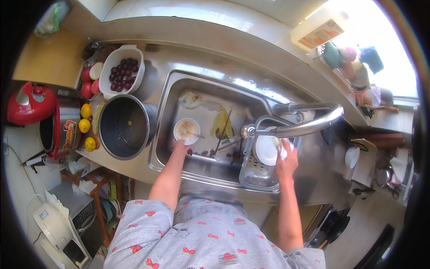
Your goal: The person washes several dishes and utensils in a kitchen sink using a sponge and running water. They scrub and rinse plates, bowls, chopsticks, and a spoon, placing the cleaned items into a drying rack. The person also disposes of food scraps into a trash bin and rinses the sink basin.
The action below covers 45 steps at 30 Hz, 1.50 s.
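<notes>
My left hand (182,145) grips the near rim of a small white bowl (190,128), which has food remains and a spoon in it, over the left part of the steel sink (208,169). At the right, my right hand (287,158) is closed on a white cloth or wipe (284,152), by the right edge of a white plate or bowl (265,151). That dish rests in a perforated steel drain basket (260,178) hung in the sink. Food scraps, a yellow-green peel or bag (220,126) and chopsticks (224,124) lie on the sink floor.
A curved steel faucet (302,127) reaches over the basket. Left of the sink stand a dark inner pot (126,127) and a white colander (106,72) of grapes. Beyond are apples (86,90), yellow fruits (84,126) and a red rice cooker (32,104). Bottles and produce line the window ledge.
</notes>
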Tool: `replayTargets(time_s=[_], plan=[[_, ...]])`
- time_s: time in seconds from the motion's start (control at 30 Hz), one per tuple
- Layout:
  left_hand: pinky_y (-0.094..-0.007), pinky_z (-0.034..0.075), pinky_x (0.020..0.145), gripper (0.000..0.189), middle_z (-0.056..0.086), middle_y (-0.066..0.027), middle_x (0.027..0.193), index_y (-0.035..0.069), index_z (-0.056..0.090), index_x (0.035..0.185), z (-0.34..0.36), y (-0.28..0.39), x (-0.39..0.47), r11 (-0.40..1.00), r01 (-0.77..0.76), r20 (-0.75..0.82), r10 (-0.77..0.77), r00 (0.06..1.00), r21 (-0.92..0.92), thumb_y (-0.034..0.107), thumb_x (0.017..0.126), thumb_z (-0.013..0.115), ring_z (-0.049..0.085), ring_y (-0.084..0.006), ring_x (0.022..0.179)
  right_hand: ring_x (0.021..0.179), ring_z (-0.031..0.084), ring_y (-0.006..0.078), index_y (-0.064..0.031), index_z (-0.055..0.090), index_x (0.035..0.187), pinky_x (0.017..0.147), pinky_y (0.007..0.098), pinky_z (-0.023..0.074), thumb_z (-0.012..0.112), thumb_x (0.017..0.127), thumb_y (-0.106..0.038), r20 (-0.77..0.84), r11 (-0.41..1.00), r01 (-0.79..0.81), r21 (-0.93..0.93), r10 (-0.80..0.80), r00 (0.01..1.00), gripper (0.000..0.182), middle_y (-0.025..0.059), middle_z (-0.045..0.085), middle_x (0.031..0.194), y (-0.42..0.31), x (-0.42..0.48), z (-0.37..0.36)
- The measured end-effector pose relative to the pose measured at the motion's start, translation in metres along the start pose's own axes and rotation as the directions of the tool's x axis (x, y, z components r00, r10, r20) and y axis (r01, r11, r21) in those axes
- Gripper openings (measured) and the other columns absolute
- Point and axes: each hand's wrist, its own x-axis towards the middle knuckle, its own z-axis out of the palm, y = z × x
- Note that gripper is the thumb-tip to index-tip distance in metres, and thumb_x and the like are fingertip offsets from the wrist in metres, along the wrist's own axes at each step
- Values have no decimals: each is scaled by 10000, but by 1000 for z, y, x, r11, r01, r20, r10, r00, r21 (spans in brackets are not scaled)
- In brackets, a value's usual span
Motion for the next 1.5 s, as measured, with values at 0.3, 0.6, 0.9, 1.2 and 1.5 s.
replayTargets(time_s=[0.3,0.6,0.9,1.2,1.5], plan=[[-582,606,746,458,495,-254,1266,7,306,1349,77,-3,-32,902,158,175,-245,954,401,-20,898,382,608,-407,1066,1049,532,300,-107,659,1078,858,462,453,575,829,-130,33,781,319,-537,-359,933,263,74,583,1103,60,116,11],[-538,618,709,456,501,-233,1273,16,357,1336,119,-6,-50,872,201,251,-338,907,447,94,903,475,604,-401,1060,1029,552,305,-72,661,1035,839,471,466,560,809,-102,16,805,269,-529,-307,952,249,99,600,1069,38,107,10],[-505,617,657,504,370,-197,1397,25,375,1336,175,3,-96,601,-101,223,-132,966,793,215,899,540,507,-406,1196,994,625,278,-92,676,1003,770,421,508,653,707,-109,517,837,507,-207,-346,783,297,115,672,1005,-88,46,39],[-501,605,630,480,535,-190,1248,65,449,1321,138,45,-107,461,-210,377,-307,874,862,301,902,464,608,-417,1038,1080,601,300,-99,685,1082,903,430,467,608,811,-203,720,731,663,-161,-372,586,300,121,637,1101,-96,54,154],[-461,605,597,537,528,-180,1274,87,395,1360,110,79,-79,370,-172,314,-371,874,913,307,880,497,621,-388,1021,843,684,288,-3,698,991,739,409,541,669,727,-361,936,913,395,102,-223,273,445,154,702,968,-111,68,157]])
